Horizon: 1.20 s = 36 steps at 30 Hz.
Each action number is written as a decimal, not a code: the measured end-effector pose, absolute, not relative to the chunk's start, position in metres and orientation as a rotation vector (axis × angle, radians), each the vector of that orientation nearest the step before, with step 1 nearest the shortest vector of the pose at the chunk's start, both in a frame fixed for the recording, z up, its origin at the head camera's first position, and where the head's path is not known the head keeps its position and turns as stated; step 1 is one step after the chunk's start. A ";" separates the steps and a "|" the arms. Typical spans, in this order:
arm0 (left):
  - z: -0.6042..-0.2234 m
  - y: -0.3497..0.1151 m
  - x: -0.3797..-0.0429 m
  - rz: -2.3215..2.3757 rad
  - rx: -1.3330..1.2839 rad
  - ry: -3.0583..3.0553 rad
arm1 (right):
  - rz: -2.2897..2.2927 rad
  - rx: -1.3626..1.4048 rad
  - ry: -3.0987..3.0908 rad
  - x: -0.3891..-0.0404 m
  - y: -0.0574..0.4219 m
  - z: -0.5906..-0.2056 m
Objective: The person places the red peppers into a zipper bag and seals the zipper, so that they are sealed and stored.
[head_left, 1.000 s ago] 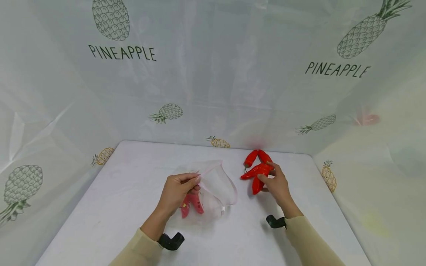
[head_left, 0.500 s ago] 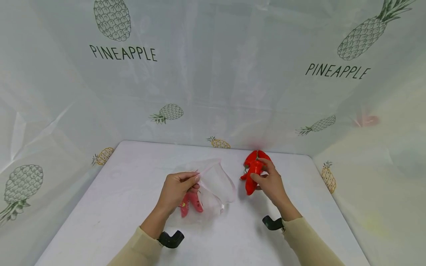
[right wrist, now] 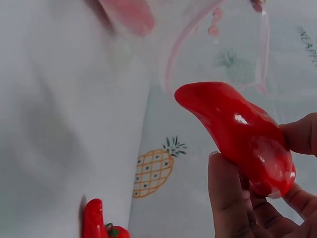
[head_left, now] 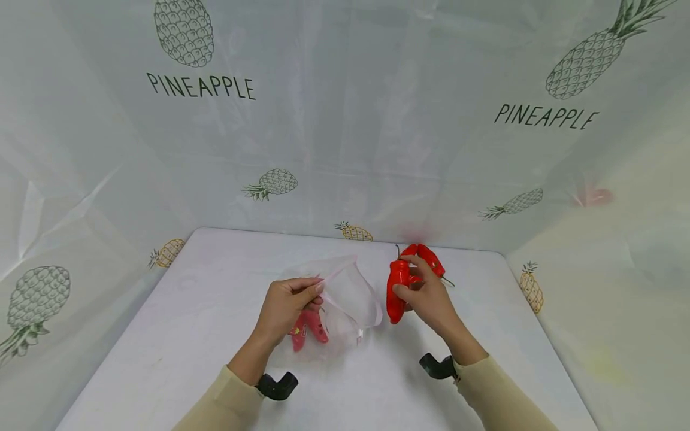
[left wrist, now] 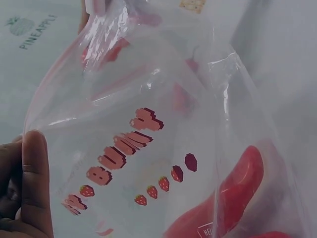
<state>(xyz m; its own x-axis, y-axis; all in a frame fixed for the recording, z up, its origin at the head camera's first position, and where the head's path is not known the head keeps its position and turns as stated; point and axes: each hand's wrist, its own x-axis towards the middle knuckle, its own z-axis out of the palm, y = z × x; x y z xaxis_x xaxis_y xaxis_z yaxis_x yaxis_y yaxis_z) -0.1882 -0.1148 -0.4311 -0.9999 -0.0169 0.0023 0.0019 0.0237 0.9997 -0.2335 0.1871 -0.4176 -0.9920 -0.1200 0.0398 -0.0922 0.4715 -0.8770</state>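
Observation:
A clear zip bag (head_left: 353,290) with pink edging stands propped with its mouth spread toward the right. My left hand (head_left: 291,305) pinches its upper rim between thumb and fingers. Inside the bag lie red peppers (head_left: 309,330), seen through the plastic; the left wrist view shows one pepper (left wrist: 237,188) behind the bag's printed lettering and strawberries. My right hand (head_left: 431,299) grips a shiny red pepper (right wrist: 242,134), stem up in the head view, just right of the bag's mouth. Thumb and fingers clasp it near its stem end.
More red peppers (head_left: 431,258) lie at the table's back edge behind my right hand; one pepper (right wrist: 93,218) also shows low in the right wrist view. A pineapple-print sheet (head_left: 345,120) hangs behind and beside the white table (head_left: 188,323).
My right hand has drawn one pepper away from the pile and carried it left, closer to the bag. My left hand keeps its hold on the rim with hardly any movement.

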 end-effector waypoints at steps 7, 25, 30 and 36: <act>-0.433 -0.114 -0.189 -2.159 0.011 -2.255 | -1.510 -0.275 2.669 -0.224 0.180 -0.408; -0.433 -0.108 -0.187 -2.113 -0.026 -2.266 | -1.349 -0.490 2.437 -0.209 0.169 -0.387; -0.432 -0.103 -0.184 -2.066 -0.042 -2.312 | -1.313 -0.500 2.395 -0.212 0.165 -0.388; -0.434 -0.094 -0.179 -2.046 -0.104 -2.372 | -1.291 -0.448 2.358 -0.218 0.157 -0.391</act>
